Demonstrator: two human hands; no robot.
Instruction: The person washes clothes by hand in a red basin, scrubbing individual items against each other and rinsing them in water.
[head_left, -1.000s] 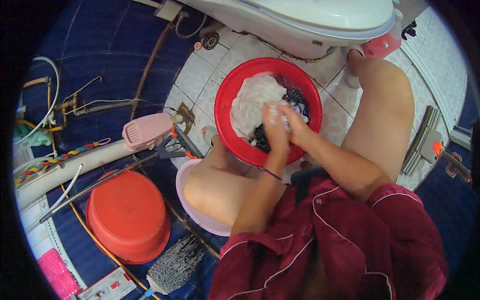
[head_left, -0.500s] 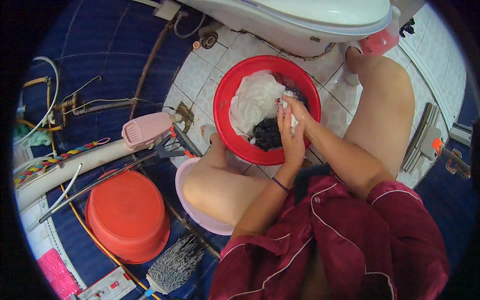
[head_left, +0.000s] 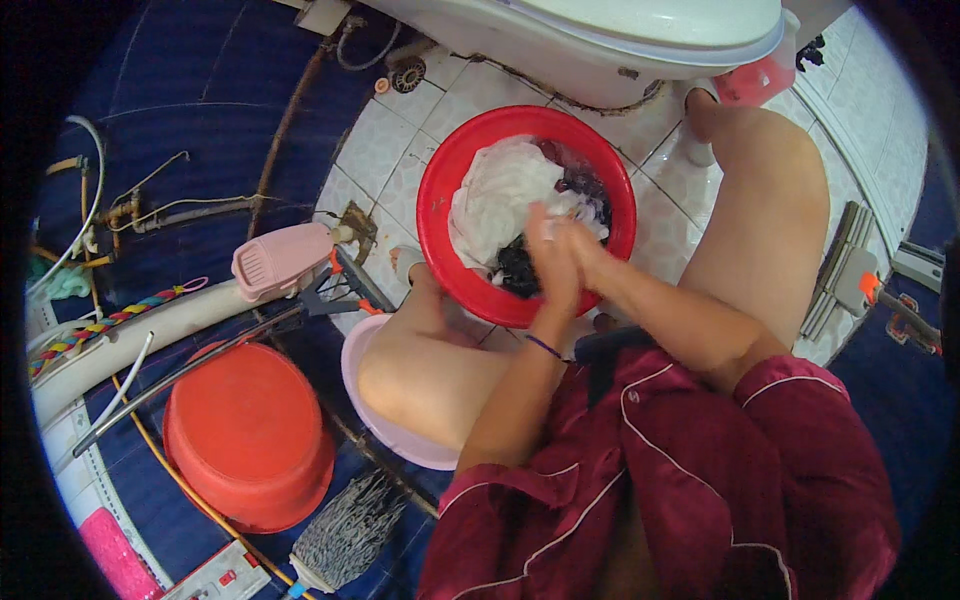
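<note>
The red basin (head_left: pixel 440 215) sits on the white tiled floor (head_left: pixel 385 150), hemmed in by the white toilet (head_left: pixel 600 40) above and the person's 2 bare knees at either side. Inside lie a white cloth (head_left: pixel 495 190) and dark laundry (head_left: pixel 515 268). Both forearms reach forward over the near rim; the left hand (head_left: pixel 548 258) and right hand (head_left: pixel 585 250) press together, fingers closed on dark laundry.
</note>
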